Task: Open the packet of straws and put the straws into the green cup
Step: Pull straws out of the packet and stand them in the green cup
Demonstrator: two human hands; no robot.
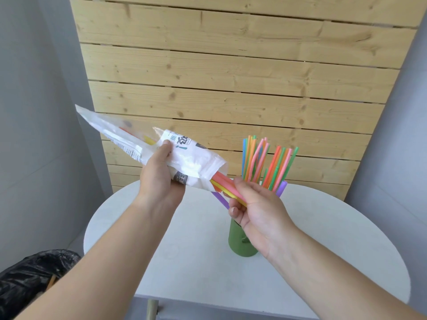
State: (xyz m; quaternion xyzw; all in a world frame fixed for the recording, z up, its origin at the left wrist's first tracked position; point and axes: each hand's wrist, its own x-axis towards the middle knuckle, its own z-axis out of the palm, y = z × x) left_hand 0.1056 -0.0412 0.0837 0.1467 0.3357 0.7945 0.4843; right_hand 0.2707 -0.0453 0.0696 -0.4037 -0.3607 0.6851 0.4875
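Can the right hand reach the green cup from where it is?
Probably yes: the green cup stands just below the right hand, with nothing between. But the straws it grips are partly inside the packet.

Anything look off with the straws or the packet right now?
One pink straw in the green cup is kinked, unlike its neighbours. A purple straw pokes from the packet at a lower angle than the others there.

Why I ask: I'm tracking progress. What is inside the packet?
The packet, held in the left hand, holds red and yellow straws; their ends stick out of its open mouth, pinched by the right hand. The printed wrap covers their middles, hiding the count.
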